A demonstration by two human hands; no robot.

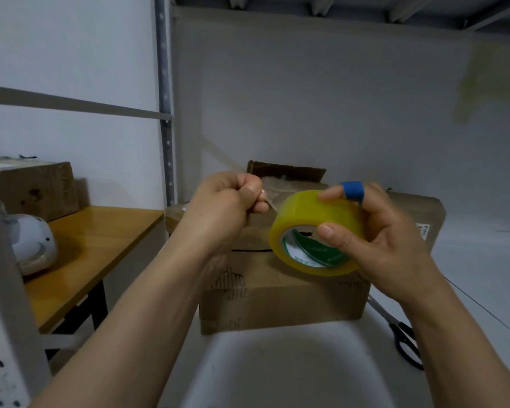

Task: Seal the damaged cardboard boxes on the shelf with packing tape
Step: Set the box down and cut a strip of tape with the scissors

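Note:
A yellow roll of clear packing tape [306, 219] hangs in the air above a brown cardboard box [280, 298] on the white shelf. My right hand [386, 242] grips the roll, thumb on its front rim and fingers over its top; a blue band wraps the index finger. My left hand [224, 210] pinches the loose end of the tape just left of the roll, fingers curled. The box's front face is torn, showing its corrugation. Behind it another box [286, 172] has a raised flap, and a flat parcel [418, 213] lies at the right.
Black-handled scissors [404, 340] lie on the white shelf [483, 275] right of the box. A wooden table [95, 240] at the left bears a white rounded object [33, 245] and a brown box [36, 187]. A perforated shelf post [165, 113] stands between them.

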